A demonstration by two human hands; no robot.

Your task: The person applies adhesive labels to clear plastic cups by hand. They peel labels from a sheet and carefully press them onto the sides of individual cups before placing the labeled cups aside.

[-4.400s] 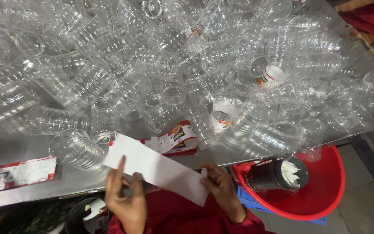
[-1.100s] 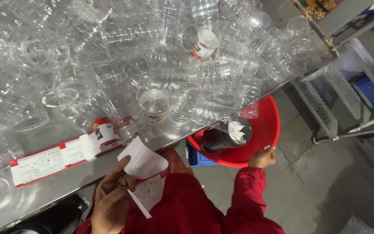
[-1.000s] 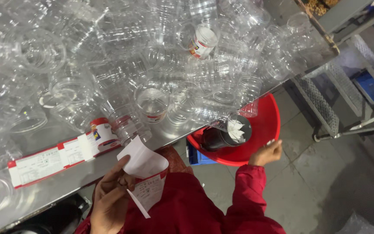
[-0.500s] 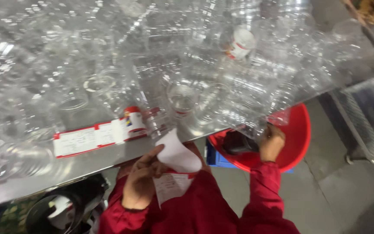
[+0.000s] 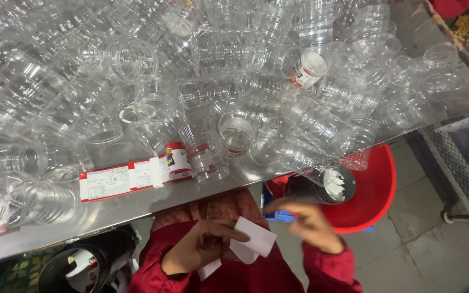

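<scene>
While our left hand [image 5: 199,252] closes thumb and fingers on a white backing paper [image 5: 251,247] held low over a red-clothed lap, our right hand [image 5: 308,225] hovers beside it, fingers spread and loosely curled, gripping nothing; it is blurred, so we cannot tell whether a fingertip touches the sheet's edge. The paper sits between the two hands, just below the edge of the steel table [image 5: 137,206], one corner pointing toward the right hand.

On the table, straight above the left hand, a red-and-white label strip [image 5: 131,176] lies flat, its far end curling up at a clear plastic jar [image 5: 207,157] standing just beside it. Behind these we see a deep heap of clear plastic jars [image 5: 153,70] covering nearly the whole tabletop, most lying on their sides; one labelled jar [image 5: 308,68] rests among them toward the back right.

Just beyond the right hand, under the table's lip, a red basin [image 5: 375,190] sits on the floor with a dark can [image 5: 321,187] stuffed with white paper scraps lying at its rim. A black bucket [image 5: 80,268] stands at lower left.
</scene>
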